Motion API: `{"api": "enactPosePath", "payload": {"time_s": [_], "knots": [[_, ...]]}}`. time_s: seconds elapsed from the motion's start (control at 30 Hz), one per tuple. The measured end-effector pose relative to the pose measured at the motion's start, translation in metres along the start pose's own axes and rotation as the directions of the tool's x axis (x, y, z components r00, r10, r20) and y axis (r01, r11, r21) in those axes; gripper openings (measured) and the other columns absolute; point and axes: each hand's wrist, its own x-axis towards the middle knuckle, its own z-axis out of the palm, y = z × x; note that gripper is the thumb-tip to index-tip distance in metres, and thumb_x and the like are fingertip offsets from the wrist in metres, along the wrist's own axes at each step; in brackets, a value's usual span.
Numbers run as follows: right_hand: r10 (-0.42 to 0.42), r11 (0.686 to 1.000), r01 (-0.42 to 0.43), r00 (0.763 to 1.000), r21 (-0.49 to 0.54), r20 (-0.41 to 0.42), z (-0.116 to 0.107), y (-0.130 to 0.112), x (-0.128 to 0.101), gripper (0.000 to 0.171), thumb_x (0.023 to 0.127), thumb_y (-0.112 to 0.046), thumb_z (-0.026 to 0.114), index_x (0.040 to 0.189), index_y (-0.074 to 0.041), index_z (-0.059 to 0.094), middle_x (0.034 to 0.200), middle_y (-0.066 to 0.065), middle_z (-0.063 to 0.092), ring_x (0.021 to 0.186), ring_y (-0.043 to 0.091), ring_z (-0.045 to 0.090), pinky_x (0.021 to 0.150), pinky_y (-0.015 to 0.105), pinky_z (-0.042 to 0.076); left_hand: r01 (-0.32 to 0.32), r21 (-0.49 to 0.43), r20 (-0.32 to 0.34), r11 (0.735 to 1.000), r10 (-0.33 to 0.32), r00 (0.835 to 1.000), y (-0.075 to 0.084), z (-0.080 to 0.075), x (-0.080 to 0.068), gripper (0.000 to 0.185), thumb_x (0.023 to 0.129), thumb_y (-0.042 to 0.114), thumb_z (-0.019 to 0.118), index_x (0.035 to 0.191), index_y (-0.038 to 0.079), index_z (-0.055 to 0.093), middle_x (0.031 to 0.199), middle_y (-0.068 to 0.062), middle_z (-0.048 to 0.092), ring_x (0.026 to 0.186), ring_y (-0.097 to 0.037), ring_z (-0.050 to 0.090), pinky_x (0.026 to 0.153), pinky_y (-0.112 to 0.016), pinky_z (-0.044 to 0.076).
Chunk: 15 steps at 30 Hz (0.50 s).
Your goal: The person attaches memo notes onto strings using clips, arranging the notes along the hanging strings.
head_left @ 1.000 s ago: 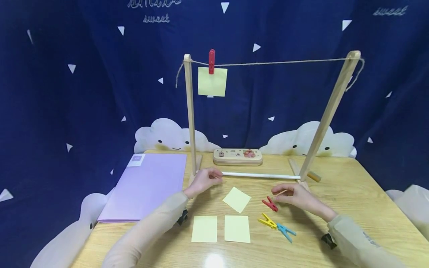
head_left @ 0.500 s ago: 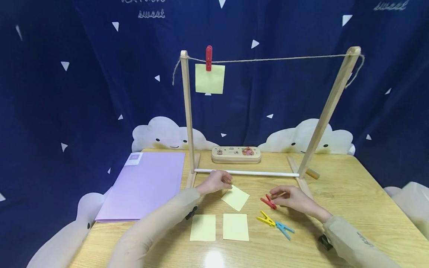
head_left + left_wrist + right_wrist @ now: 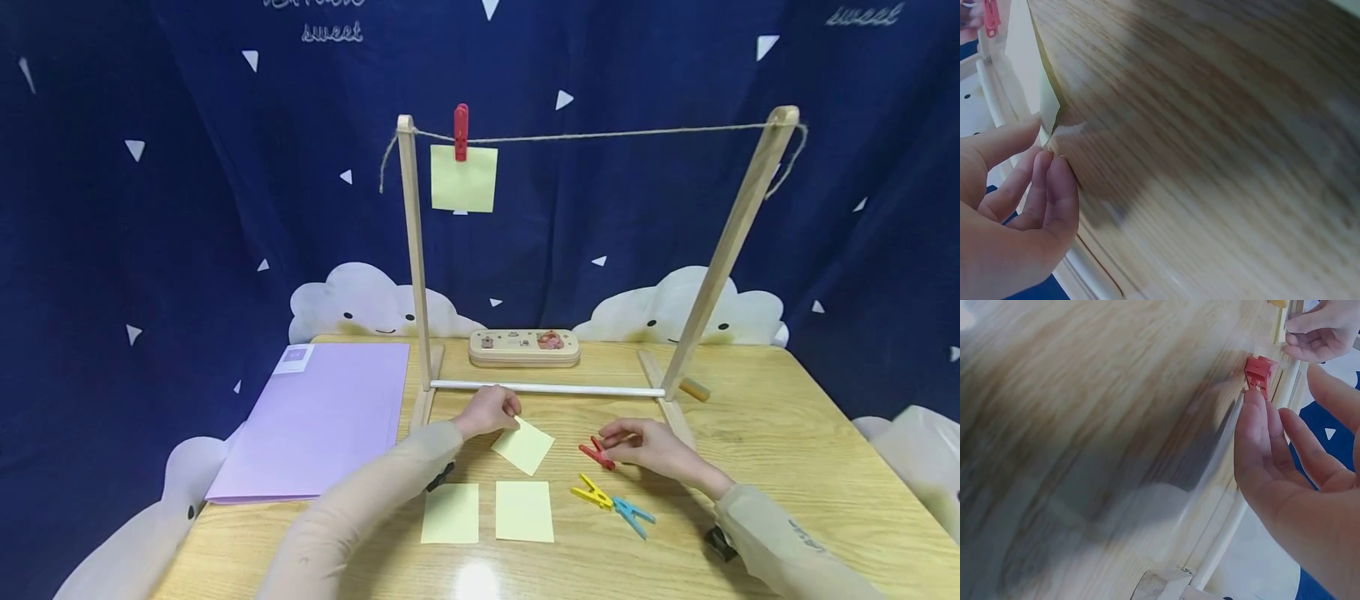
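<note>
My left hand [image 3: 489, 412] pinches the far corner of a pale yellow square paper note [image 3: 525, 447]. In the left wrist view, this note [image 3: 1029, 62] tilts up at the corner between the fingertips. My right hand [image 3: 651, 446] hovers low over the table at a red clothespin [image 3: 597, 454]. A digit of that hand meets the clothespin [image 3: 1259, 372] in the right wrist view, while its other fingers stand apart. A yellow clothespin [image 3: 592, 493] and a blue clothespin [image 3: 632, 514] lie nearer me. Two more notes, a left one [image 3: 451, 513] and a right one [image 3: 524, 511], lie flat.
A wooden frame [image 3: 720, 275] carries a string [image 3: 600, 136], where a red clothespin [image 3: 461, 133] holds a hanging note [image 3: 463, 183]. Its white crossbar [image 3: 570, 389] runs behind my hands. A pencil case [image 3: 523, 350] stands at the back, a purple folder [image 3: 315, 425] at left.
My left hand has moved right, from beside the frame's left foot to the note, and has taken its far corner. My right hand has drawn in to touch the red clothespin.
</note>
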Motion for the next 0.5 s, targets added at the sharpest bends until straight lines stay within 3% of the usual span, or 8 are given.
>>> {"api": "enactPosePath", "payload": {"time_s": [0.5], "knots": [[0.008,0.997,-0.007,1.0,-0.075,0.012,0.007,0.003,0.012,0.035,0.087,-0.022,0.075,0.113,0.001,0.068,0.1,0.01,0.073,0.087,0.001,0.062,0.073,0.017,0.051,0.017,-0.054,0.007,0.998,-0.017,1.0,-0.002,0.002,0.002,0.015,0.077,-0.003,0.077,0.085,0.0,0.065,0.078,-0.007,0.067,0.067,-0.007,0.051,0.068,-0.018,0.043]]}}
